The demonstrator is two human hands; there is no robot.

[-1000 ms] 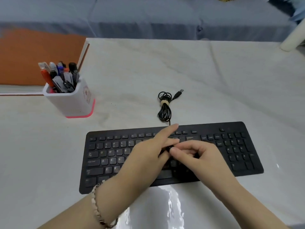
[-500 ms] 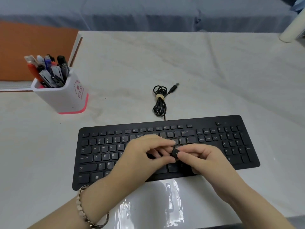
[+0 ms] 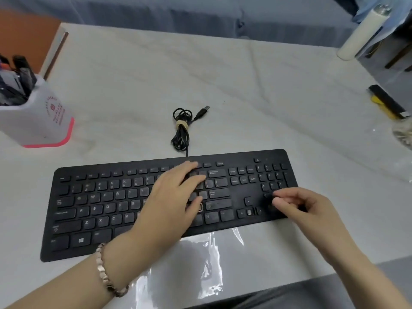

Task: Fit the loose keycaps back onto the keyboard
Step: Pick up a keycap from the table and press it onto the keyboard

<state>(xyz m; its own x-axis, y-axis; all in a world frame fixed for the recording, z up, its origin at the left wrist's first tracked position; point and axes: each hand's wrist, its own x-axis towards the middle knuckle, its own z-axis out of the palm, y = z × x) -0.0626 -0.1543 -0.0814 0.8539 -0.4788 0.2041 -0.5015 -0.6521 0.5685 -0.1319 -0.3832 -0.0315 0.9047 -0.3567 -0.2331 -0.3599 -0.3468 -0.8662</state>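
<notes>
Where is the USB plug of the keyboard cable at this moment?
The USB plug lies on the table, behind the keyboard near its middle, just right of the coiled cable.

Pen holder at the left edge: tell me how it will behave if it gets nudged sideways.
The pen holder looks tall with a wide pink-rimmed base, so it would probably slide on the smooth table rather than tip. Packed with pens standing above its rim, it may be top-heavy; a high push could topple it and spill them.
</notes>
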